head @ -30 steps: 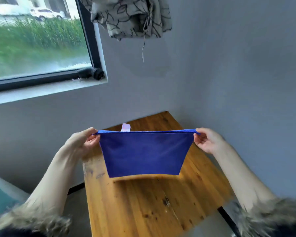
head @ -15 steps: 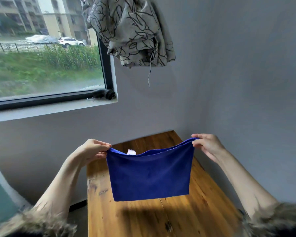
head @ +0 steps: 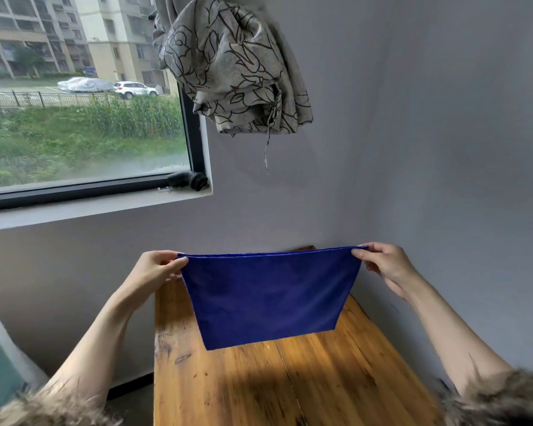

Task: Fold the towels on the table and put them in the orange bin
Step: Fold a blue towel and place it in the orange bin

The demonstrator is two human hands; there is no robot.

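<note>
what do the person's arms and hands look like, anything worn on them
Both forearms are bare from wrist to near the elbow. The left hand and right hand wear no gloves, and no rings, watch or bracelet show. At the bottom corners of the view each arm comes out of a shaggy, fur-like cuff in mixed tan, grey and brown, left fur cuff and right fur cuff, with something dark beneath.

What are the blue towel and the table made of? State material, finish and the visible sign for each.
Blue towel: looks like soft microfibre or terry cloth, matte; it hangs limp from the left hand and right hand, and its top edge shows a fine nap. Table: wooden planks, with visible grain, dark knots and scuffs; a warm stained finish, slightly glossy, though whether it is varnished is unclear.
</note>
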